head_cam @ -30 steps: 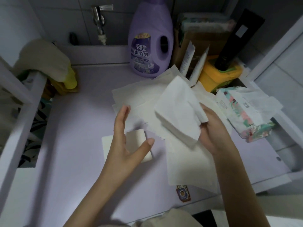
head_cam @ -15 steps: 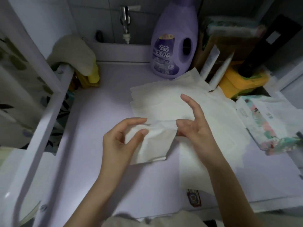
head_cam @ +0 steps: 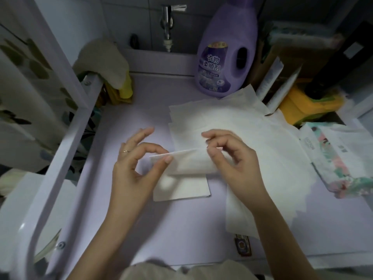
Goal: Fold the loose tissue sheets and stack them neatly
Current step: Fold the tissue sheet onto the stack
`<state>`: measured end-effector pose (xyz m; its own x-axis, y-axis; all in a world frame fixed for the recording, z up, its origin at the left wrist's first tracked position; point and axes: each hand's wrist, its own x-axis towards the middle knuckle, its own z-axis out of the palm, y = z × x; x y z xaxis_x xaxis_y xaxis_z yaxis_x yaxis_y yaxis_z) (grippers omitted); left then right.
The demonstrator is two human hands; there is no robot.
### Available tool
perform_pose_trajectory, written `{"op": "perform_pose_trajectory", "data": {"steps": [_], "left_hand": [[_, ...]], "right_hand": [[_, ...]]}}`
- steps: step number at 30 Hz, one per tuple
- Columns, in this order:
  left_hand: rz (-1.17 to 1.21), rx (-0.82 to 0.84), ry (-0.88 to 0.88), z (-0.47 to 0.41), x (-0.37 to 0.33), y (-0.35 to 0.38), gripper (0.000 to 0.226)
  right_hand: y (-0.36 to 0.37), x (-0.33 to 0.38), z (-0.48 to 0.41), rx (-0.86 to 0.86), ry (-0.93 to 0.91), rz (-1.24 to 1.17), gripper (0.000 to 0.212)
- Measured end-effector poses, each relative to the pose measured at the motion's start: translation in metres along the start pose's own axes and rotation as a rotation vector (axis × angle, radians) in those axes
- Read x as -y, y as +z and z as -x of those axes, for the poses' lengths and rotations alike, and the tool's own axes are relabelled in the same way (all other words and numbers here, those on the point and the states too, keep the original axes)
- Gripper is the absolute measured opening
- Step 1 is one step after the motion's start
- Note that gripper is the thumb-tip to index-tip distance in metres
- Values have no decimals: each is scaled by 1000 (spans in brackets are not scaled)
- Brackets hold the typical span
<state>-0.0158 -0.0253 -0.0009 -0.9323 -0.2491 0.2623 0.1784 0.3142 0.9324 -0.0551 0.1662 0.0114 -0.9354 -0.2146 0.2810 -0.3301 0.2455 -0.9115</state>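
Observation:
A white tissue sheet (head_cam: 189, 162) hangs folded between my two hands above the pale purple surface (head_cam: 141, 229). My left hand (head_cam: 135, 166) pinches its left corner between thumb and forefinger. My right hand (head_cam: 232, 162) pinches its right corner the same way. Just below it lies a small folded tissue stack (head_cam: 181, 187), flat on the surface. Several loose tissue sheets (head_cam: 252, 138) lie spread out behind and to the right of my hands.
A purple softener bottle (head_cam: 224, 55) stands at the back, a tap (head_cam: 167, 23) left of it. A floral tissue pack (head_cam: 343, 158) lies at the right, a yellow container (head_cam: 306, 106) behind it. A white rail (head_cam: 66, 138) borders the left side.
My right hand brought the lifted tissue down from the right to the middle. My left hand took its left corner. Both hands now pinch it, folded, over the small stack.

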Motion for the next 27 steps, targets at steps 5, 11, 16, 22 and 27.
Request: {"op": "perform_pose_trajectory", "data": {"steps": [5,11,16,22,27], "left_hand": [[278,152,-415,-2,8,-6,31],[63,60,-450,5,39,-4,28],[-85,58,-399,10,50,0,31],[-195,72,-366,11,52,2,33],[-217,82,-359,12,53,1,35]], "right_hand": [[3,-8,-4,-17,346,-169,13],[8,-43,-1,102,602,-40,39],[14,-57,5,66,552,33,45],[18,-65,8,28,462,88,43],[18,-68,7,14,439,110,43]]}}
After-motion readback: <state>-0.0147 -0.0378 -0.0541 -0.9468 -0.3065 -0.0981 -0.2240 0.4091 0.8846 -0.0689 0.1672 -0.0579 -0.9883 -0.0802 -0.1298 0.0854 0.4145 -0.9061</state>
